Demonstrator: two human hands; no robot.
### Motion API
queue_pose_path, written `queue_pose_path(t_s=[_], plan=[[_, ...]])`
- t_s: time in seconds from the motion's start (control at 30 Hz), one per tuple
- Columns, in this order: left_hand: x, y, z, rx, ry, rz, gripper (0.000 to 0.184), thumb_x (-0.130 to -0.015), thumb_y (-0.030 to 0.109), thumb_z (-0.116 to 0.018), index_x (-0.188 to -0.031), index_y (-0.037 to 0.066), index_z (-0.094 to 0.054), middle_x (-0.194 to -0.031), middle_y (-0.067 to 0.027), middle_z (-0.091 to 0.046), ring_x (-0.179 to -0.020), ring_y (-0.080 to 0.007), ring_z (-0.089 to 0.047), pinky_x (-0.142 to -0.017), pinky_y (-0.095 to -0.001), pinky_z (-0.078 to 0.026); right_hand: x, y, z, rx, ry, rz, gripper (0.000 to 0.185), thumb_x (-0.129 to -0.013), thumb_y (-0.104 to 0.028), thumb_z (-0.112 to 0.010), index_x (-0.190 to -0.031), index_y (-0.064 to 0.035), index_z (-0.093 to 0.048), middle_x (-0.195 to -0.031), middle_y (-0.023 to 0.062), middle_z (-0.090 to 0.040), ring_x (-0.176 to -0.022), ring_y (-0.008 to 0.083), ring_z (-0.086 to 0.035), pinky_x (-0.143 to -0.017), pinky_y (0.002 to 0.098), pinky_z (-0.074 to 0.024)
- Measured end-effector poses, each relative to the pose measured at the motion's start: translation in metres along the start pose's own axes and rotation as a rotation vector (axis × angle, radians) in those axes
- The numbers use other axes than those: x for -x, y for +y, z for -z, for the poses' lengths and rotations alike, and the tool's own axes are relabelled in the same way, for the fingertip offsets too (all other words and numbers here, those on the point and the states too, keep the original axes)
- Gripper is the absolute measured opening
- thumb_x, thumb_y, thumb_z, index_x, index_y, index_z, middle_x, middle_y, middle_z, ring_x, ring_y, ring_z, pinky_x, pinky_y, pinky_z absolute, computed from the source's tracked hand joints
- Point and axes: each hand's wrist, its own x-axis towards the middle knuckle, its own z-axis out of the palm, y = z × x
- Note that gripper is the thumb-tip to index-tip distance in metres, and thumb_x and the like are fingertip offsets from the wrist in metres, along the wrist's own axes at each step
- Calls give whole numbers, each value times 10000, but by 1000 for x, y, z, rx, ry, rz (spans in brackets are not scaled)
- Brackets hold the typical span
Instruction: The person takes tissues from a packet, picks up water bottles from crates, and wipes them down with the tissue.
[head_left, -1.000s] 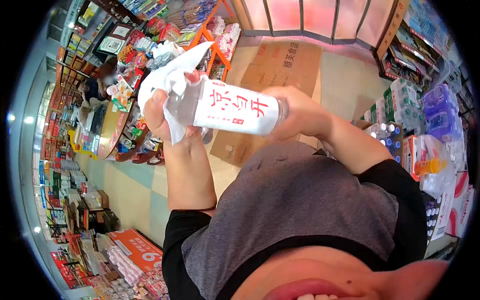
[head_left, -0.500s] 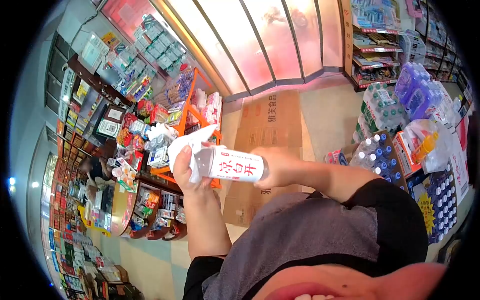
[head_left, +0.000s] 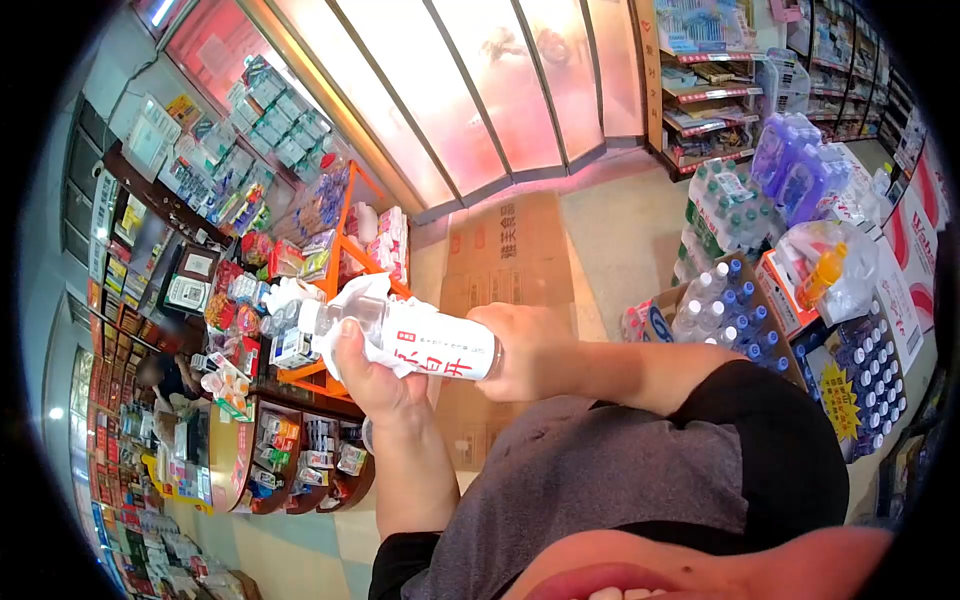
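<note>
A clear bottle [head_left: 440,342] with a white label and red characters lies nearly level in front of my chest. My right hand [head_left: 525,350] is closed around its base end. At the other end, my left hand [head_left: 375,375] presses a white tissue [head_left: 350,305] against the bottle's shoulder and neck, with the thumb on the near side. What looks like a white cap [head_left: 308,318] sticks out past the tissue. The fingers behind the bottle are mostly hidden.
Flattened cardboard [head_left: 510,250] lies on the floor beyond the hands. An orange rack [head_left: 352,240] and a curved counter [head_left: 230,450] stand left, with a person [head_left: 170,380] behind. Boxed bottles [head_left: 725,310] and a shelf [head_left: 705,95] are on the right.
The view has swung, showing more of the glass doors. The bottle has turned about its length, so its large red characters now face lower. Both hands still hold on, and the cap end has come into sight.
</note>
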Motion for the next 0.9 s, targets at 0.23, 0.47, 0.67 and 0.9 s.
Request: queue_pose_path(t_s=[0.23,0.47,0.67,0.9], plan=[[-9,26,6,7,-119,174,540,-907,426,-498,-1224,-11,-524,-1026,-177,-644,-910,-314,-663,-757,-488,-561,10,16,-14,-720,-336,-210,454,-708,-182,-735,-1104,-11,-593,-1002,100,-674,-842,186,-659,-705,329,-515],[-10,21,18,424,-486,154,660,-878,606,-516,-1213,38,-541,-1001,-174,-581,-946,-323,-572,-745,-423,-532,38,21,-36,-1910,-805,-624,784,-644,-269,-786,-1297,45,-486,-1094,178,-619,-875,263,-638,-726,335,-501],[-17,12,20,550,-500,226,740,-857,671,-533,-1289,70,-510,-1135,-203,-583,-973,-368,-620,-753,-504,-569,27,13,-27,-2068,-820,-487,753,-751,-479,-629,-1282,35,-487,-1092,199,-625,-665,262,-636,-330,253,-365],[-18,35,18,313,-408,234,758,-856,705,-467,-1197,35,-566,-1031,-172,-581,-922,-383,-597,-727,-476,-550,35,0,-12,-1787,-732,-565,705,-716,-369,-728,-1260,26,-518,-1047,152,-645,-791,238,-639,-602,286,-507]])
